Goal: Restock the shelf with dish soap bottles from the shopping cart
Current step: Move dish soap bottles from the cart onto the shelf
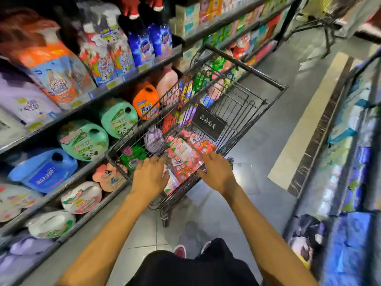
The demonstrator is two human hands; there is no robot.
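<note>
A black wire shopping cart (243,112) stands in the aisle beside the left shelf (99,96). It holds pink-and-red soap packs (185,153), a green pack (134,155), a purple bottle (153,139) and more bottles at its far end. Both of my hands reach over the cart's near rim. The fingers of my left hand (150,176) stretch out above the green pack. My right hand (216,172) lies with loose fingers over the pink-and-red packs. Neither hand grips anything that I can see.
The left shelf carries large jugs: green (84,139), blue (45,168), an orange Tide jug (146,102), and refill bags above. Another rack (350,162) runs along the right. Grey tiled floor lies between them, with my shoes below.
</note>
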